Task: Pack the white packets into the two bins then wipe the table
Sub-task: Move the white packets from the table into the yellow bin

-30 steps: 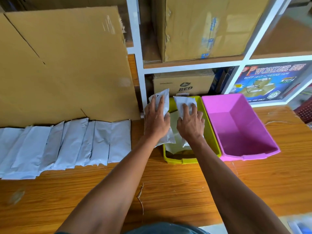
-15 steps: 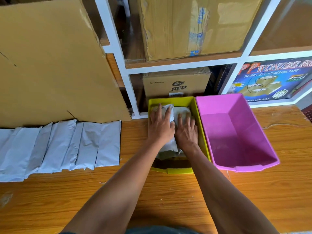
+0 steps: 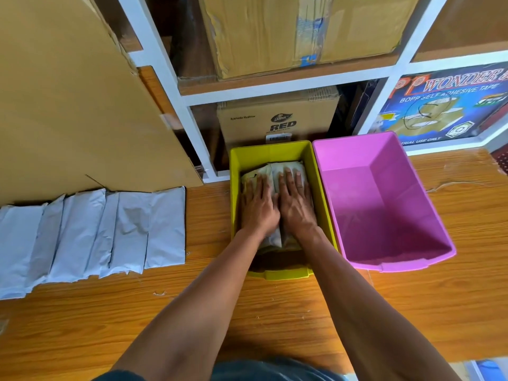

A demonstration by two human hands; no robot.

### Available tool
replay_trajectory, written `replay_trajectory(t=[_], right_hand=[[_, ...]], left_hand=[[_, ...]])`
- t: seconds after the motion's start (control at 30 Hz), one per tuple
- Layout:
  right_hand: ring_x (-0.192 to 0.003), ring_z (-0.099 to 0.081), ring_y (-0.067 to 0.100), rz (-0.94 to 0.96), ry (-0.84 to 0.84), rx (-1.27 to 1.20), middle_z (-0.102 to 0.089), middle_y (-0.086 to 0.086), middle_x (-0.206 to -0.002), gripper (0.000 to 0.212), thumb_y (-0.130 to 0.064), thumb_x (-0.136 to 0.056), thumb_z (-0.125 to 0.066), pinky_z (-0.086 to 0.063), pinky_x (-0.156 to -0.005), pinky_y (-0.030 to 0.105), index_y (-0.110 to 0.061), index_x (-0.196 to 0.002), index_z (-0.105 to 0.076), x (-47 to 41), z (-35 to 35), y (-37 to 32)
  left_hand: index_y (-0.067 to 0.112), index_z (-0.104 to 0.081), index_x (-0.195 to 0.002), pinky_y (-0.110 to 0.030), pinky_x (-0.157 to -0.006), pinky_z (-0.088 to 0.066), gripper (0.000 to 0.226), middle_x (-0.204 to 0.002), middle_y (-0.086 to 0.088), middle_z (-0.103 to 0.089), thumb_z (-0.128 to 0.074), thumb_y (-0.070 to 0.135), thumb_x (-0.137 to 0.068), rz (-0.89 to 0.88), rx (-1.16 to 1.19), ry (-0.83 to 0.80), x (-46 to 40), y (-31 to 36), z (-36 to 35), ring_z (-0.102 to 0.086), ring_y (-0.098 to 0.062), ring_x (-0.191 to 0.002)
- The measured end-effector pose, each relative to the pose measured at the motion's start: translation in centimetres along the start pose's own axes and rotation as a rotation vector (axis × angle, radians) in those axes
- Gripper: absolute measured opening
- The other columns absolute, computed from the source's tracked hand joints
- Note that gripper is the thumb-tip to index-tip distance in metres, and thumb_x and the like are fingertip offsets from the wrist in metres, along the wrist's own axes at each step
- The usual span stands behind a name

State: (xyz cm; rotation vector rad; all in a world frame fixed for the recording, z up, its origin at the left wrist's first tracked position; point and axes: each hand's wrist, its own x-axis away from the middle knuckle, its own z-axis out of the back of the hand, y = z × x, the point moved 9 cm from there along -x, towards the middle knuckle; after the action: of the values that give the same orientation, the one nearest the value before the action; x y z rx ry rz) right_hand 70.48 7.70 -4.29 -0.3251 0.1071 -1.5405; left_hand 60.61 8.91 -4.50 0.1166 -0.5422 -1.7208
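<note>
Both hands flat, fingers straight, inside the yellow bin (image 3: 275,154) at frame center: left hand (image 3: 258,209) and right hand (image 3: 297,206) side by side, pressing down on packets (image 3: 286,169) in it, probably two. Pink bin (image 3: 384,199) touches it on the right. Row of white packets (image 3: 90,235) overlaps on the table (image 3: 247,312) at left, against a cardboard sheet (image 3: 77,105).
</note>
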Motion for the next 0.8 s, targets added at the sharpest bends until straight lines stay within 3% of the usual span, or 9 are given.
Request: replay_trajectory(t=[0.13,0.2,0.37,0.57,0.67,0.8], right_hand=[[-0.154,0.032,0.029,-0.007,0.019,-0.003,0.027,0.009,-0.172,0.069,-0.029,-0.114,-0.030,0.009,-0.130,0.051,-0.013,-0.167,0.012,-0.3,-0.1,0.2],[-0.152,0.034,0.028,0.003,0.039,-0.002,0.025,0.010,-0.172,0.068,-0.027,-0.114,-0.029,0.012,-0.129,0.048,-0.012,-0.167,0.010,-0.4,-0.1,0.3],[-0.153,0.033,0.028,-0.001,0.077,0.026,0.025,0.009,-0.172,0.067,-0.026,-0.113,-0.027,0.018,-0.125,0.045,-0.014,-0.167,0.012,-0.6,-0.4,0.3],[-0.157,0.028,0.033,0.002,0.065,0.055,0.026,0.010,-0.172,0.068,-0.027,-0.114,-0.027,0.012,-0.130,0.049,-0.014,-0.166,0.015,-0.9,-1.1,0.4],[-0.158,0.026,0.035,-0.004,0.020,0.064,0.026,0.011,-0.172,0.066,-0.027,-0.115,-0.025,0.010,-0.130,0.050,-0.014,-0.165,0.015,-1.1,-1.0,0.4],[-0.161,0.014,0.038,0.044,0.056,-0.068,0.010,0.019,-0.174,0.063,-0.020,-0.114,-0.033,0.007,-0.131,0.050,-0.007,-0.167,-0.001,-1.3,-0.1,0.5]], left_hand=[[0.019,0.010,-0.168,-0.042,-0.128,0.018,0.068,-0.176,-0.003,0.018,-0.016,0.049,-0.114,-0.017,-0.011,0.008,0.1,0.0,-0.5,0.023,-0.029,-0.160],[0.020,0.010,-0.169,-0.041,-0.125,0.021,0.070,-0.175,-0.001,0.019,-0.008,0.055,-0.111,-0.022,-0.008,0.025,0.0,0.0,-0.6,0.025,-0.029,-0.160],[0.022,0.008,-0.169,-0.045,-0.128,0.018,0.084,-0.176,0.000,0.019,0.013,0.064,-0.097,-0.035,-0.052,0.047,-0.9,-0.8,-1.7,0.028,-0.030,-0.158],[0.026,0.010,-0.168,-0.045,-0.127,0.021,0.064,-0.175,0.004,0.021,-0.008,0.052,-0.112,-0.024,-0.069,0.025,-1.2,-0.9,-2.0,0.032,-0.029,-0.156],[0.027,0.007,-0.168,-0.047,-0.129,0.018,0.062,-0.175,0.004,0.019,-0.010,0.049,-0.113,-0.027,-0.047,0.010,-1.4,-0.6,-1.8,0.032,-0.030,-0.157],[0.025,0.001,-0.169,-0.053,-0.131,0.006,0.069,-0.177,0.002,0.011,-0.007,0.051,-0.105,-0.071,-0.014,0.091,-0.8,-0.1,-0.5,0.021,-0.030,-0.161]])
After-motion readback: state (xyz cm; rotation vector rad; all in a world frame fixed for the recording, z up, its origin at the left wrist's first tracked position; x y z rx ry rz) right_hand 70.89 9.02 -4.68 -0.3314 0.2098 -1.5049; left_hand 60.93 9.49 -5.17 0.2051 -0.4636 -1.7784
